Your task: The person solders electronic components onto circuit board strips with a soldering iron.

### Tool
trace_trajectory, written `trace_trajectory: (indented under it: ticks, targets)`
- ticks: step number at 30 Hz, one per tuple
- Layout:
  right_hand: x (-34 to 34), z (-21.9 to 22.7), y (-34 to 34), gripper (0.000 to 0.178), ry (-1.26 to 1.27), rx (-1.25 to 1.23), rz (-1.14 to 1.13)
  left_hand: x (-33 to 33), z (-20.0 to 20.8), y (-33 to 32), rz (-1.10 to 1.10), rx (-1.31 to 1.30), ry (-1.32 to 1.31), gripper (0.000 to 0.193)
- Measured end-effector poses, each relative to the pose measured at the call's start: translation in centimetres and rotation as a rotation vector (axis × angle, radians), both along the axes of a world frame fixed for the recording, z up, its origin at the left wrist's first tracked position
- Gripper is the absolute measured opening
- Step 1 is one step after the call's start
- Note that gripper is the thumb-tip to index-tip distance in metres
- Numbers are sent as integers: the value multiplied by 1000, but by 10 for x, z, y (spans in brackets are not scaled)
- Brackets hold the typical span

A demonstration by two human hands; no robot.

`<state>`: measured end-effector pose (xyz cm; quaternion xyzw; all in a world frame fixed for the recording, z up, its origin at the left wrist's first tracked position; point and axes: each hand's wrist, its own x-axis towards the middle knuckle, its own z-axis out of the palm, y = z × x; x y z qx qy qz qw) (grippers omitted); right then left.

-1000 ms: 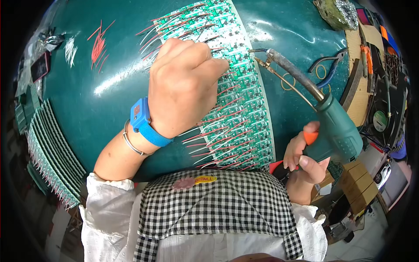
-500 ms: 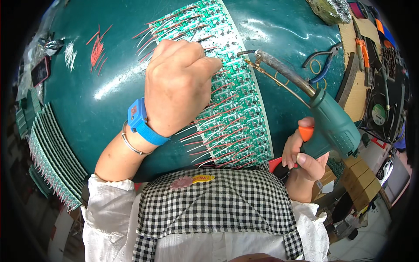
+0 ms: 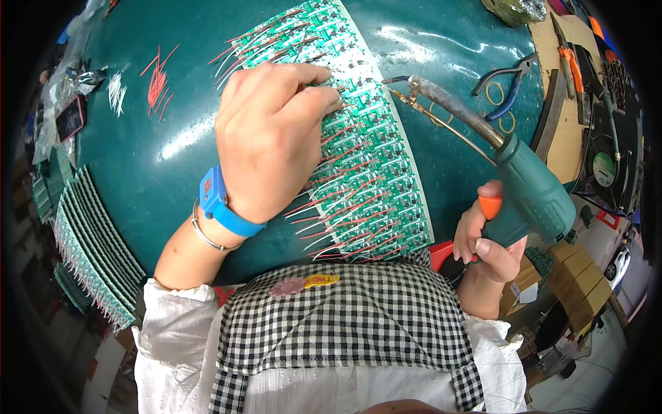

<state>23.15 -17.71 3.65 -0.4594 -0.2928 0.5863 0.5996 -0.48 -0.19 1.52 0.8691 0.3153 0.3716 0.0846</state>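
A curved panel of green circuit boards lies on the table, with rows of red and white wires sticking out from its left side. Over the panel's upper left part, my left hand is closed in a pinch, its thumb and forefinger down at the boards. What the fingertips hold is too small to make out. My right hand grips a green soldering gun by its handle, a finger at the orange trigger. The gun's metal tip points left, close to the panel's right edge.
Loose red wires and white wires lie at the far left of the green table. Stacked board panels stand at the left edge. Blue-handled pliers are at the far right, near a lump wrapped in foil.
My left hand has shifted slightly left, its thumb and forefinger now drawn in over the boards. The soldering gun has moved a little to the right with my right hand.
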Motion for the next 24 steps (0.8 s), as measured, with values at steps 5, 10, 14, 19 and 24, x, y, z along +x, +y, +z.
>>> trace_trajectory:
  ticks: [5, 10, 14, 19, 24]
  targets:
    - [-5, 5, -9, 60, -55, -122, -7, -1, 12, -8, -57, -82, 91, 22]
    - [-7, -1, -12, 58, -78, -108, 20, 0, -1, -11, -46, -82, 91, 23]
    - [-10, 0, -12, 56, -95, -124, 10, 1, -2, -10, -47, -83, 92, 22]
    - [-11, -2, -12, 51, -92, -113, -5, 2, -9, -9, -47, -35, 35, 21]
    - [-10, -5, -14, 44, -56, -121, 0, 3, -7, -9, -50, -44, 42, 22]
